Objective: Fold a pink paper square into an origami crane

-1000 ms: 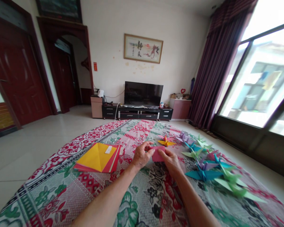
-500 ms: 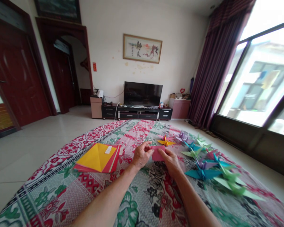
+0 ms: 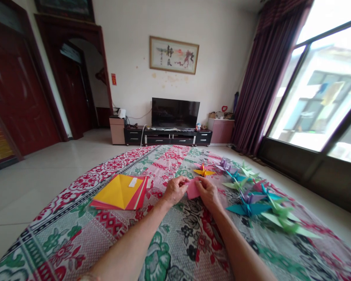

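Observation:
A small folded pink origami paper [image 3: 193, 190] is held up between my two hands, above the flowered tablecloth. My left hand [image 3: 176, 190] pinches its left edge between thumb and fingers. On the other side, my right hand [image 3: 207, 191] grips the upper right part, its fingers covering that corner. Just beyond the paper sits a yellow-orange folded crane [image 3: 204, 171]. Right of my right hand spread several more paper cranes, among them a blue one [image 3: 249, 209] and a light green one [image 3: 283, 217].
To the left lies a stack of square paper [image 3: 117, 192], yellow on top with red sheets under it and a small white slip [image 3: 132, 182]. The patterned tablecloth [image 3: 128, 242] covers the round-edged table. A television [image 3: 175, 113] on a low cabinet stands across the room.
The pink paper has turned in my hands and now sits tilted. My right hand has shifted its hold up to the paper's top edge. The whole view has moved slightly.

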### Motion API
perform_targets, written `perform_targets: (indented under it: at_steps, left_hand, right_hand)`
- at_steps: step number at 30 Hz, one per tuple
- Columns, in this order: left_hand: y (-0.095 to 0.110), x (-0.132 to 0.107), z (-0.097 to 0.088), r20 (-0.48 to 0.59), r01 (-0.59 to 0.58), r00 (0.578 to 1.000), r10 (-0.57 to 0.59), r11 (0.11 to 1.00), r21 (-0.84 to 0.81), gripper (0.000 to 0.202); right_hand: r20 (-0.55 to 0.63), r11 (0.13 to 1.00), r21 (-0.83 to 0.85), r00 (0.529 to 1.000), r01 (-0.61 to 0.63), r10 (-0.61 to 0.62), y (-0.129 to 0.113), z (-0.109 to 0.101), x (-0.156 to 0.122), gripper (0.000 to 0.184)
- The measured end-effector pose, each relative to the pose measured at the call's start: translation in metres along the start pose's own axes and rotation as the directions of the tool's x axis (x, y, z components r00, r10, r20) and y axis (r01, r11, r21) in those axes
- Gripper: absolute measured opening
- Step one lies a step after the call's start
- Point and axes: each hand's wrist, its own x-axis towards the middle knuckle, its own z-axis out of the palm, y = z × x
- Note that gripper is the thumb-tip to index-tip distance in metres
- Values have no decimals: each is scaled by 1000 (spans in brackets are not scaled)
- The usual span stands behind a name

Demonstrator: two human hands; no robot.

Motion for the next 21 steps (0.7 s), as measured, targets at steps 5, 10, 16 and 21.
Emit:
perform_targets:
  at_steps: [5, 10, 16, 21]
  left_hand:
    - [1, -3, 1, 40, -64, 998, 53, 934, 350, 21]
    - [5, -5, 2, 135, -129, 989, 61, 796, 591, 24]
    - [2, -8, 2, 141, -180, 983, 117, 759, 626, 26]
    - [5, -10, -1, 164, -322, 946, 281, 739, 592, 23]
  right_hand:
    - [69, 878, -457, 990, 144, -127, 6, 1, 1, 35]
    - [135, 741, -647, 984, 179, -120, 8, 6, 2, 31]
    - [85, 653, -748, 993, 120, -86, 7, 7, 0, 34]
    - [69, 615, -779, 992, 121, -108, 3, 7, -2, 29]
